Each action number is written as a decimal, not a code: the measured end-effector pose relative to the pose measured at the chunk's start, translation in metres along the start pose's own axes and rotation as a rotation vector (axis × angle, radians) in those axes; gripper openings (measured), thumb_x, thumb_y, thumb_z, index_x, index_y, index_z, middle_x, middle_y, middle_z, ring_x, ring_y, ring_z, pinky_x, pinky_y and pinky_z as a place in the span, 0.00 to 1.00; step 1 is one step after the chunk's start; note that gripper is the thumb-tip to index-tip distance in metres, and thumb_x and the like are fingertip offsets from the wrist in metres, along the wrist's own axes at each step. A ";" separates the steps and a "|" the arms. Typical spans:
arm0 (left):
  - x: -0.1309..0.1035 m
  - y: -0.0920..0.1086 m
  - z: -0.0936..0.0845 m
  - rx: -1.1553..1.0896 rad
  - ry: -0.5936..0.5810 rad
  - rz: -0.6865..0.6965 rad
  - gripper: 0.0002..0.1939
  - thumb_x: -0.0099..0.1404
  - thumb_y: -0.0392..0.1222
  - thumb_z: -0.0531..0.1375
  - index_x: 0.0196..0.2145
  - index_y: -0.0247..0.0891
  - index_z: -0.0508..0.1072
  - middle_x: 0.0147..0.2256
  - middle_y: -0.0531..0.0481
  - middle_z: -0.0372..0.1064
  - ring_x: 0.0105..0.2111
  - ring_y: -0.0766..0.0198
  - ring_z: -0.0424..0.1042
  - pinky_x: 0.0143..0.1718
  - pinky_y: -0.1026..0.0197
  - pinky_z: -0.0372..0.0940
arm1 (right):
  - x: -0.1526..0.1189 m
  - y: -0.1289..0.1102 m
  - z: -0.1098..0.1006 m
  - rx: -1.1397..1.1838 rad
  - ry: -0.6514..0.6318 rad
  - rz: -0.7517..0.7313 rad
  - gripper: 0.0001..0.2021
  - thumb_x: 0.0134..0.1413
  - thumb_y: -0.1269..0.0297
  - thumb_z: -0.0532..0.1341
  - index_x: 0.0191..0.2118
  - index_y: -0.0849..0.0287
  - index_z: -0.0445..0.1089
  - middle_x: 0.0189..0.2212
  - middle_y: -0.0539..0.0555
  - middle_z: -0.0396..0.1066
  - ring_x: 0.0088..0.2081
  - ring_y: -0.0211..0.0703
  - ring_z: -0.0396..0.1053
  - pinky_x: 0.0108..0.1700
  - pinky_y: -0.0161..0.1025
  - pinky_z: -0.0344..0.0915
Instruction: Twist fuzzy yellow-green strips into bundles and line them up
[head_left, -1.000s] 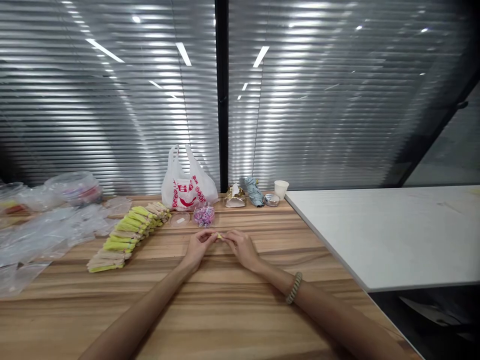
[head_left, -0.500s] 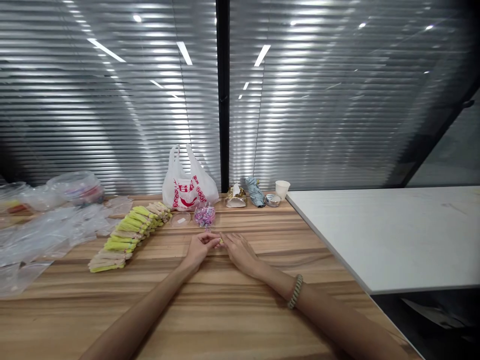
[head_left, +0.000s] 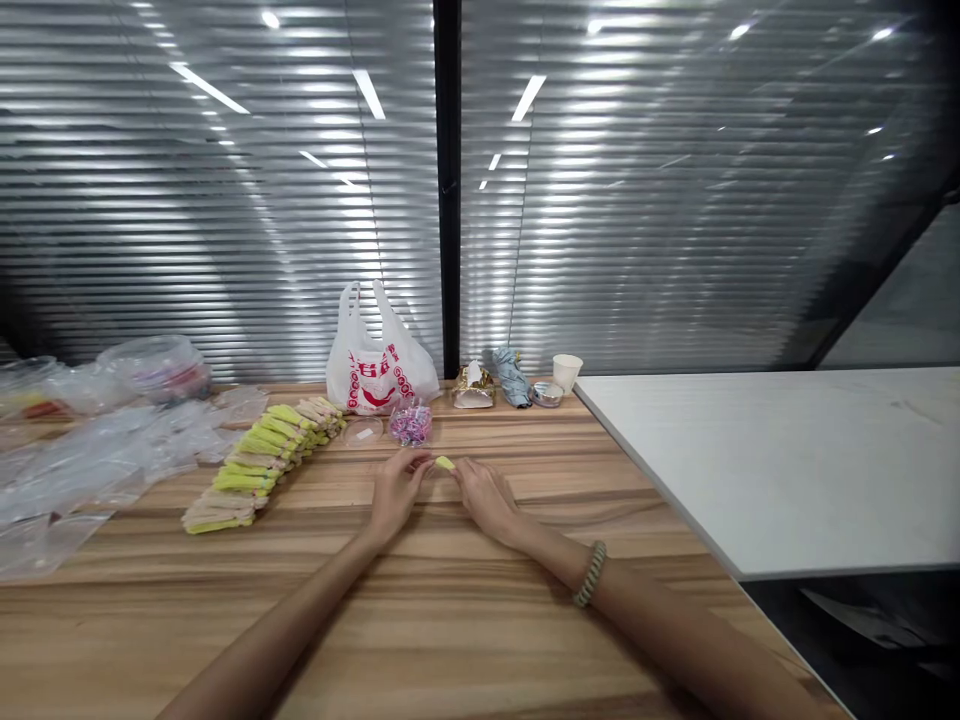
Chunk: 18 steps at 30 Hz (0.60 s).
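A small yellow strip [head_left: 445,463] shows between my two hands, just above the wooden table. My right hand [head_left: 484,497] pinches its right end between thumb and fingers, with the wrist wearing a braided green band. Close to the strip's left end, my left hand [head_left: 397,493] has its thumb and fingertips drawn together; what they hold is too small to make out. Just beyond the hands stands a clear tub of small pink and purple pieces [head_left: 410,424]. To the left lies a long row of yellow and beige bundles [head_left: 262,462].
Behind the tub stands a white plastic bag [head_left: 381,365] with red print. A clear round lid [head_left: 363,431] lies beside the tub. Further right are a gold tissue pack [head_left: 473,387], a folded blue umbrella [head_left: 511,378] and a paper cup [head_left: 567,372]. Clear plastic bags [head_left: 112,460] spread at left.
My hands have moved slightly apart, and more of the yellow strip shows between them. My right hand's fingers have gone from lying flatter to pinching. The view has shifted slightly.
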<state>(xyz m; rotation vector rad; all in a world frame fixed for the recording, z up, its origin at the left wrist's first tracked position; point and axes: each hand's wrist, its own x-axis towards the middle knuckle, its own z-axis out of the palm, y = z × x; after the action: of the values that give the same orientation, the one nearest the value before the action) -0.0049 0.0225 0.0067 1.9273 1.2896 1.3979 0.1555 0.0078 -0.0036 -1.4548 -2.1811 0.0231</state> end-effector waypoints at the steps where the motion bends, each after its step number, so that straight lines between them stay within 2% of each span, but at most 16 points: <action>1: 0.000 0.001 -0.002 0.088 -0.056 0.060 0.09 0.55 0.44 0.57 0.32 0.39 0.73 0.32 0.47 0.70 0.34 0.59 0.67 0.36 0.60 0.61 | 0.000 0.000 0.000 0.012 0.003 0.015 0.13 0.61 0.65 0.44 0.37 0.59 0.64 0.32 0.56 0.70 0.33 0.42 0.68 0.33 0.35 0.59; 4: -0.001 0.002 -0.005 0.333 -0.174 0.164 0.08 0.57 0.43 0.56 0.30 0.39 0.73 0.32 0.46 0.68 0.35 0.58 0.66 0.36 0.59 0.59 | 0.000 0.000 -0.001 0.034 -0.019 0.074 0.14 0.61 0.63 0.43 0.40 0.59 0.63 0.30 0.57 0.71 0.30 0.42 0.68 0.30 0.34 0.57; 8: -0.002 0.001 -0.005 0.505 -0.183 0.173 0.08 0.58 0.41 0.55 0.28 0.37 0.72 0.32 0.45 0.67 0.35 0.58 0.65 0.34 0.59 0.58 | 0.001 0.000 -0.004 0.049 -0.045 0.095 0.15 0.62 0.62 0.41 0.46 0.59 0.60 0.30 0.56 0.71 0.29 0.43 0.69 0.27 0.33 0.55; 12: 0.000 -0.004 -0.003 0.492 -0.189 0.159 0.08 0.58 0.41 0.55 0.27 0.37 0.72 0.31 0.45 0.66 0.34 0.58 0.65 0.35 0.59 0.57 | 0.000 0.000 -0.005 0.080 -0.050 0.081 0.17 0.62 0.61 0.39 0.48 0.59 0.58 0.30 0.55 0.71 0.30 0.43 0.69 0.27 0.33 0.54; 18: 0.003 -0.010 -0.002 0.379 -0.221 0.143 0.06 0.56 0.38 0.56 0.26 0.36 0.71 0.29 0.46 0.66 0.34 0.59 0.65 0.36 0.60 0.58 | -0.001 -0.001 -0.005 0.111 -0.083 0.079 0.16 0.62 0.60 0.39 0.46 0.60 0.57 0.29 0.56 0.70 0.28 0.43 0.68 0.26 0.33 0.52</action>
<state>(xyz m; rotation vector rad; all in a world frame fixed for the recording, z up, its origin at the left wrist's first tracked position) -0.0106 0.0300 0.0011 2.3886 1.4085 1.0164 0.1576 0.0052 0.0008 -1.5004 -2.1493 0.2324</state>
